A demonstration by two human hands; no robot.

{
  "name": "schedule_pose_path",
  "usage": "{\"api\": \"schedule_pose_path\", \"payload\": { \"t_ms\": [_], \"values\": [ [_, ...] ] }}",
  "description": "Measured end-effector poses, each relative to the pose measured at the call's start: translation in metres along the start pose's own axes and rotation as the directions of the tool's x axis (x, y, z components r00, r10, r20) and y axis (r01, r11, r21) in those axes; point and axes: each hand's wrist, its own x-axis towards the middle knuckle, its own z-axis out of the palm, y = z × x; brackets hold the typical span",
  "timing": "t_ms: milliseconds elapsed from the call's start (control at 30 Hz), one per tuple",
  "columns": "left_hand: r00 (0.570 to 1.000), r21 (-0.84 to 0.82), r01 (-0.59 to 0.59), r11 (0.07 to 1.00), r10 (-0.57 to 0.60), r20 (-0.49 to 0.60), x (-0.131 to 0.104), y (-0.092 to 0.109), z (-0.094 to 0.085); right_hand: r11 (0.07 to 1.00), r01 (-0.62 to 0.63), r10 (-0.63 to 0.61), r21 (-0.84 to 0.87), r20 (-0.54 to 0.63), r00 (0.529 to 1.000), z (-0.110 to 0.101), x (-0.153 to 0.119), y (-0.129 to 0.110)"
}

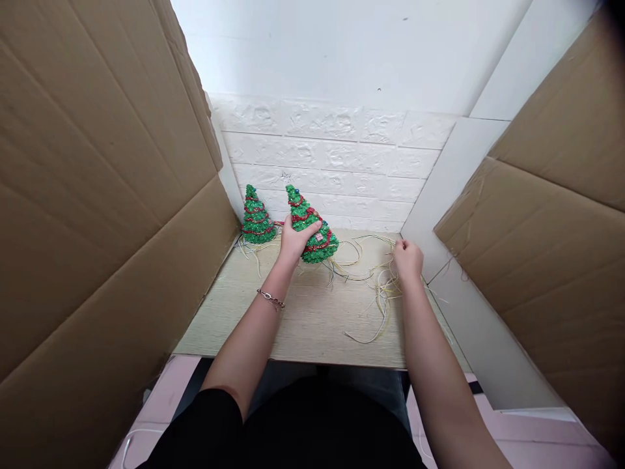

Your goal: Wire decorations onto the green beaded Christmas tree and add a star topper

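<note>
My left hand (295,240) is wrapped round a green beaded tree (312,228) with red garlands and small ornaments, tilted with its tip to the left. A clear star (286,178) tops it. Loose wires hang below its base. A second green tree (256,218) with red garlands stands upright at the back left, without a star. On the right, my right hand (409,259) is closed among tangled thin wires (388,286); what its fingers hold is too small to make out.
The wooden tabletop (303,326) ends at a white brick-patterned wall (322,124). Tall cardboard panels stand at the left (97,163) and right (547,241). Yellow and white wires lie across the table's back and right side.
</note>
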Motion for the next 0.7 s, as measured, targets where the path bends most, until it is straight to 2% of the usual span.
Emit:
{"api": "schedule_pose_path", "payload": {
  "t_ms": [133, 200, 267, 433, 600, 700],
  "values": [
    [1.000, -0.040, 0.018, 0.999, -0.018, -0.014, 0.000, 0.000, 0.000, 0.975, -0.111, 0.139, -0.194, 0.135, 0.981, 0.004, 0.008, 0.017],
    [0.999, -0.057, 0.026, 0.998, -0.027, -0.021, 0.000, 0.001, 0.000, 0.949, -0.105, 0.164, -0.299, 0.181, 0.970, 0.009, 0.007, 0.016],
    [0.999, -0.062, 0.025, 0.998, -0.028, -0.035, -0.001, 0.002, 0.001, 0.939, -0.053, 0.138, -0.341, 0.231, 0.963, 0.012, 0.007, 0.014],
    [0.998, -0.097, 0.028, 0.995, -0.032, -0.048, -0.002, 0.004, 0.001, 0.962, 0.006, 0.084, -0.272, 0.318, 0.944, 0.009, 0.006, 0.011],
    [0.999, -0.102, 0.018, 0.995, -0.022, -0.034, 0.000, 0.003, -0.001, 0.959, -0.008, 0.092, -0.284, 0.286, 0.954, 0.004, 0.003, 0.007],
    [0.999, -0.099, 0.026, 0.995, -0.030, -0.037, 0.000, 0.003, -0.001, 0.979, -0.054, 0.119, -0.195, 0.342, 0.932, 0.006, 0.000, 0.006]
  ]
}}
